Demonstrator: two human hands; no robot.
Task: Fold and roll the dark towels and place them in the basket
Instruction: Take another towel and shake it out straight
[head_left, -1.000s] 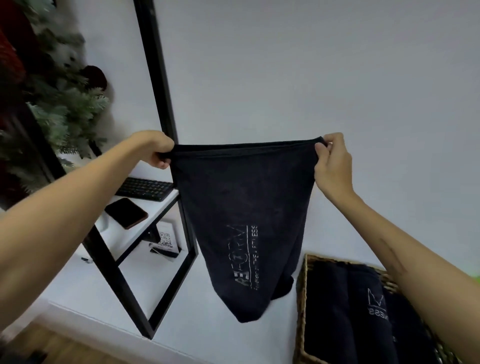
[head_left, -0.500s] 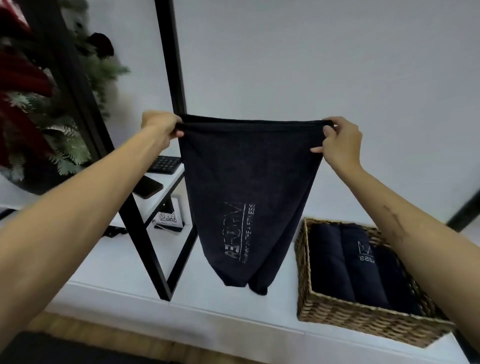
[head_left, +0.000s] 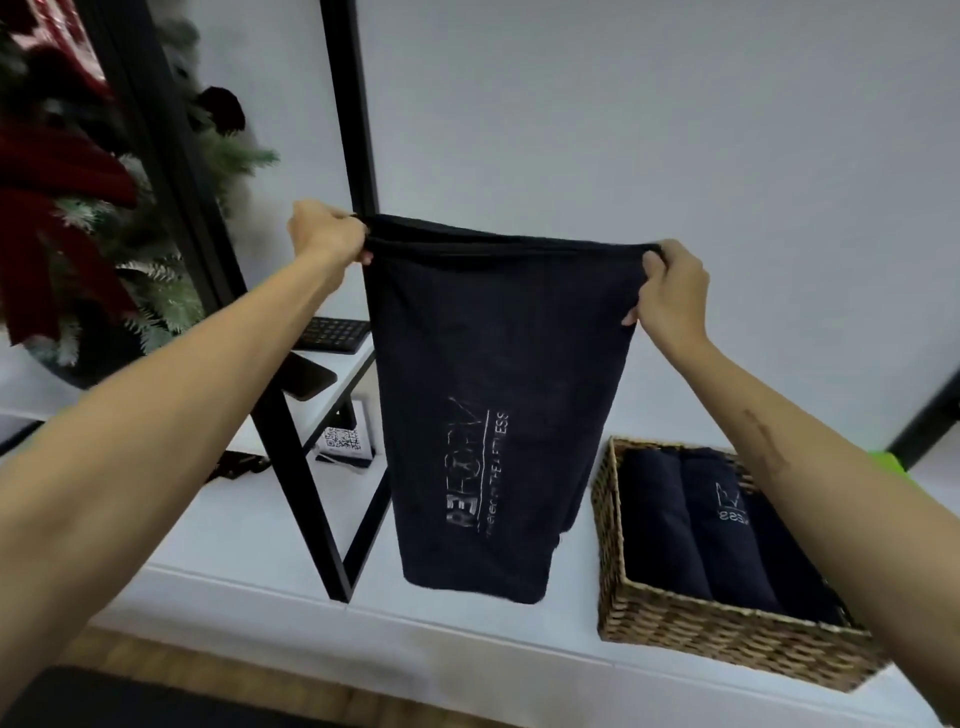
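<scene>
Hands hold the dark towel (head_left: 498, 415) up in the air to the left of the wicker basket (head_left: 696, 623): the left hand (head_left: 324, 234) grips one top corner and the right hand (head_left: 670, 291) pinches the other, the doubled cloth hanging with its pale lettering showing. Inside the basket lie rolled dark towels (head_left: 696, 525) side by side; left of it a black metal frame (head_left: 291, 436) stands on the white shelf (head_left: 249, 551).

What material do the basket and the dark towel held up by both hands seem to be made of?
Basket: probably woven wicker or seagrass, natural tan and matte; the braided strands show along its walls.
Dark towel: seemingly soft cloth, maybe cotton or microfiber, matte navy-black; it hangs limp, doubled over at the top edge, with a pale, worn-looking printed logo.
</scene>
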